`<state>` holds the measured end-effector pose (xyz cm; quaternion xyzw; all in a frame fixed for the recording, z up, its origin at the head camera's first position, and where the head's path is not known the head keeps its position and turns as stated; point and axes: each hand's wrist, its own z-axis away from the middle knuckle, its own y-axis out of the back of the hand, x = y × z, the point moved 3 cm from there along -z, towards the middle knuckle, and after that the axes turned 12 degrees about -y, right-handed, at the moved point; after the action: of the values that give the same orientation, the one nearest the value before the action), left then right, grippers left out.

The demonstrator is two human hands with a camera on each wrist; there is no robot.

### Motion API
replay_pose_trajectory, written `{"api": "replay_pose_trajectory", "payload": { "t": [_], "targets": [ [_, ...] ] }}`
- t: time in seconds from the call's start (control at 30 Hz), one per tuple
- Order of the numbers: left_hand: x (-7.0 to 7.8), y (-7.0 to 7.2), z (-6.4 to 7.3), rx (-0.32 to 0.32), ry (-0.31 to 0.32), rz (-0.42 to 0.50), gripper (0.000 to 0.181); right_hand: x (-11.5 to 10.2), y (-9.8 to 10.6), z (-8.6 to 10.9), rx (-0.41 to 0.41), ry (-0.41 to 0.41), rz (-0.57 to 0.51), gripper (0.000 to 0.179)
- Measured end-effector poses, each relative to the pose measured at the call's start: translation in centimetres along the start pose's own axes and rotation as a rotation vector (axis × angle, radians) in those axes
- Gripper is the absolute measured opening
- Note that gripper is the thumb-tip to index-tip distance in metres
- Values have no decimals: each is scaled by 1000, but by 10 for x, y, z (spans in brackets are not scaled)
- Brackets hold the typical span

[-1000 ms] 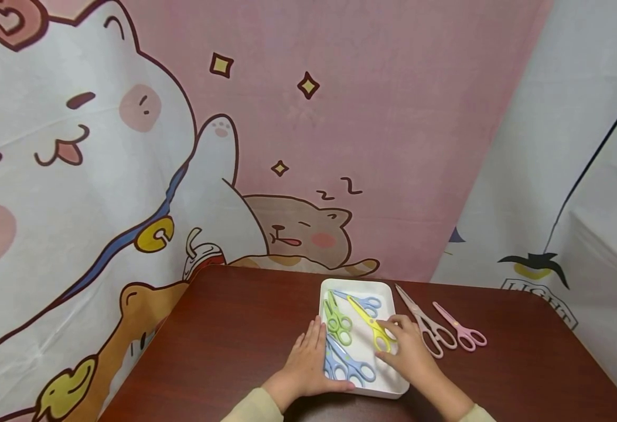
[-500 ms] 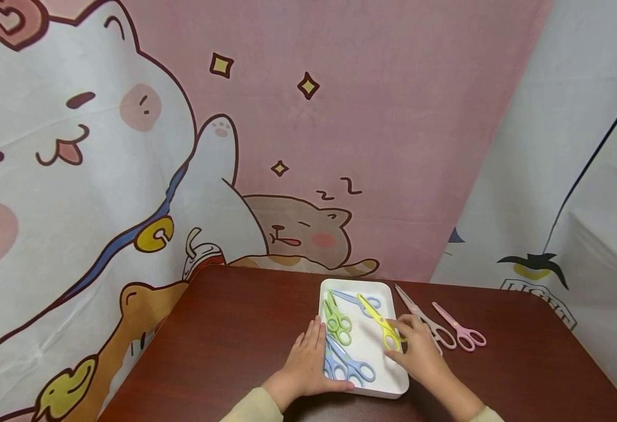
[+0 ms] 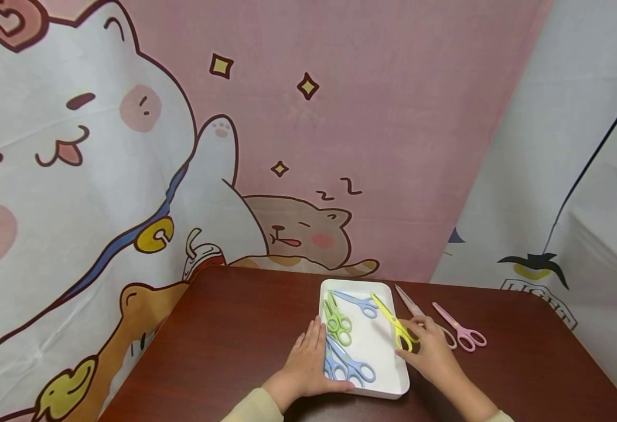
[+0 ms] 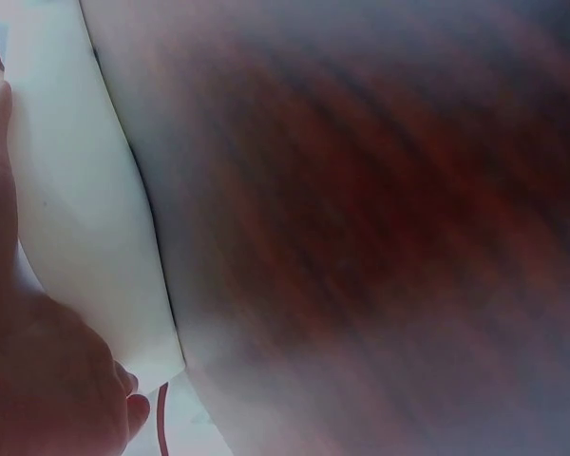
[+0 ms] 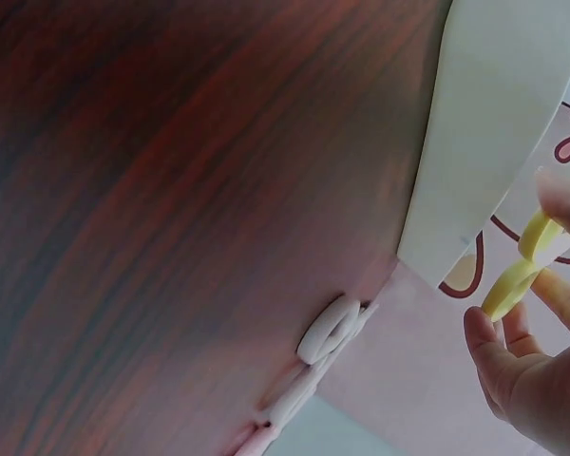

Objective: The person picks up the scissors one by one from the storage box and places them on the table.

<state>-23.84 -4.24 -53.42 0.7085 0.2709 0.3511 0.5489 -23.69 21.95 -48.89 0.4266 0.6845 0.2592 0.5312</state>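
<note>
Yellow scissors (image 3: 392, 318), finger-pinched by the right hand (image 3: 426, 347), have shifted to the right edge of the white tray (image 3: 384, 375), seemingly parted from the far blue scissors (image 3: 360, 301); the left hand (image 3: 306, 362), straight-fingered, touches the tray.

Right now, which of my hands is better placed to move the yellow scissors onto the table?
Probably your right hand: it holds the yellow scissors by the handles, near the right edge of the tray. Your left hand rests against the opposite side.
</note>
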Motion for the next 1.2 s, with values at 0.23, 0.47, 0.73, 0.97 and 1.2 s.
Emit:
{"api": "replay_pose_trajectory", "payload": {
  "t": [0.23, 0.47, 0.73, 0.97, 1.2],
  "targets": [
    [1, 4, 1, -12, -5, 25, 137, 9, 5, -3, 5, -15, 10, 58],
    [2, 5, 0, -18, 1, 43, 138, 20, 9, -5, 37, 14, -1, 60],
    [0, 0, 0, -2, 1, 26, 138, 34, 16, -8, 70, 38, 10, 61],
    [3, 9, 2, -23, -5, 37, 135, 44, 26, -9, 51, -6, 13, 58],
    [3, 8, 2, -8, -13, 52, 135, 59, 31, -11, 26, -65, 43, 60]
  ]
}}
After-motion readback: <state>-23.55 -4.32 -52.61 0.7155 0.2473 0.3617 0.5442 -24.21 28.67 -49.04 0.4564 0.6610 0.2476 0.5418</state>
